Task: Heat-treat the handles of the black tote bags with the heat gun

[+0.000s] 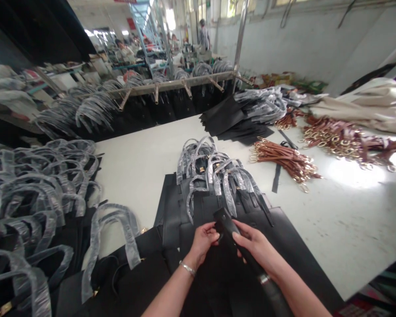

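In the middle of the head view, my right hand (251,242) grips a long black object (229,224). It has a flat far end and a silver band lower down near my wrist; its exact kind I cannot make out. My left hand (204,240), with a bracelet on the wrist, is closed in a pinch beside that far end, on a small dark piece I cannot make out. Under both hands lie stacked black leather bag panels (303,246). Beyond my fingers, plastic-wrapped bag handles (229,193) rise from the stack, with gold-coloured fittings among them.
More black bags with wrapped handles (42,185) crowd the left side. On the white table (135,154) lie brown straps with gold hooks (285,160) and black pieces (231,119). A metal rack (185,86) stands behind, bags hanging from it. People work far back.
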A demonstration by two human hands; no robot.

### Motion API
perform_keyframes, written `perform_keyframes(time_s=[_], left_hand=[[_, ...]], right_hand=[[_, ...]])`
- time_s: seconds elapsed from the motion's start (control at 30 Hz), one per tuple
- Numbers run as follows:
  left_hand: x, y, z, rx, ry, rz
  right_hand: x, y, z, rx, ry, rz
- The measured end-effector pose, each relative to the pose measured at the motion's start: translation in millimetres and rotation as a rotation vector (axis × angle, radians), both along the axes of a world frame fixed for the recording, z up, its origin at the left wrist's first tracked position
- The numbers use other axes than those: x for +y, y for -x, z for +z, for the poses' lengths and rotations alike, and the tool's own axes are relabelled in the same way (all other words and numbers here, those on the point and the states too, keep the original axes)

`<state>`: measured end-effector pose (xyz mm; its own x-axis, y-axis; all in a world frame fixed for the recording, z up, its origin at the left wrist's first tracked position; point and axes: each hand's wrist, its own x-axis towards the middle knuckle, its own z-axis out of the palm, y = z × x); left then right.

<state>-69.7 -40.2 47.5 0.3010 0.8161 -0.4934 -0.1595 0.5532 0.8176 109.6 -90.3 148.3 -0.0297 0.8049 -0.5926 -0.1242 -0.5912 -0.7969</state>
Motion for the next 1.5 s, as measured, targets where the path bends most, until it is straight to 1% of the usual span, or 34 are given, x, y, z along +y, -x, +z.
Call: perform_keyframes(time_s=[0.03,0.1,0.17,0.2,0.27,0.33,0.37,0.43,0.5,0.53,0.6,0.7,0.77,0.87,0.93,1.03,1.13,1.2,1.27,1.33,1.4,1.5], left_hand=[[0,-1,0.0,0.011,0.013,0.022],[-2,-3,-1.1,0.018,0.011,0.049],[-4,-4,-4.0,0.007,-0.026,0.03],[-5,-4,-6.1,0.007,-0.041,0.013],[-7,-2,-10.7,0.053,-0.06,-0.016],[-7,6,-13.6,0.171,-0.086,-0.039],[-5,10,-13.5,0.254,-0.128,-0.062],[0,19,-8.8,0.459,-0.277,-0.113],[8,21,1.6,0.651,-0.462,-0.134],[14,18,8.2,0.72,-0.551,-0.135],[28,4,21.7,0.767,-0.692,-0.148],[54,-33,36.2,0.726,-0.84,-0.21],[74,-62,39.8,0.714,-0.944,-0.279],[101,-101,36.1,0.742,-1.093,-0.429],[117,-122,29.4,0.783,-1.106,-0.508],[134,-143,17.9,0.816,-1.024,-0.559],[146,-152,10.8,0.79,-0.972,-0.541],[152,-153,10.9,0.764,-0.954,-0.492],[156,-150,14.6,0.729,-0.93,-0.429],[157,-146,21.4,0.69,-0.905,-0.369],[154,-141,30.5,0.656,-0.893,-0.322],[147,-133,46.7,0.578,-0.922,-0.26]], right_hand=[[0,-1,1.3,-0.003,-0.011,-0.005],[-2,-3,2.4,0.002,-0.002,0.046],[-6,-1,0.7,0.002,0.025,0.111],[-8,1,-1.0,-0.004,0.031,0.119],[-10,2,-4.7,-0.032,0.006,0.061],[-11,-4,-6.5,-0.06,-0.03,-0.037],[-12,-10,-6.3,-0.07,-0.035,-0.075],[-16,-27,-4.6,-0.077,-0.022,-0.11],[-23,-44,-3.7,-0.067,0.008,-0.111],[-28,-50,-4.4,-0.061,0.024,-0.112],[-37,-57,-8.4,-0.05,0.051,-0.113],[-48,-55,-18.5,-0.035,0.059,-0.119],[-52,-51,-24.6,-0.026,0.044,-0.132],[-56,-46,-29.4,-0.018,0.042,-0.157],[-58,-44,-30.8,-0.011,0.045,-0.175],[-62,-42,-35.6,-0.018,0.036,-0.188],[-67,-44,-44.8,-0.036,0.004,-0.166],[-71,-47,-49.4,-0.035,-0.023,-0.146],[-73,-51,-49.5,-0.03,-0.037,-0.133],[-73,-57,-44.8,-0.019,-0.047,-0.136],[-72,-62,-37.3,-0.022,-0.052,-0.16],[-70,-68,-26.2,-0.047,-0.047,-0.208]])
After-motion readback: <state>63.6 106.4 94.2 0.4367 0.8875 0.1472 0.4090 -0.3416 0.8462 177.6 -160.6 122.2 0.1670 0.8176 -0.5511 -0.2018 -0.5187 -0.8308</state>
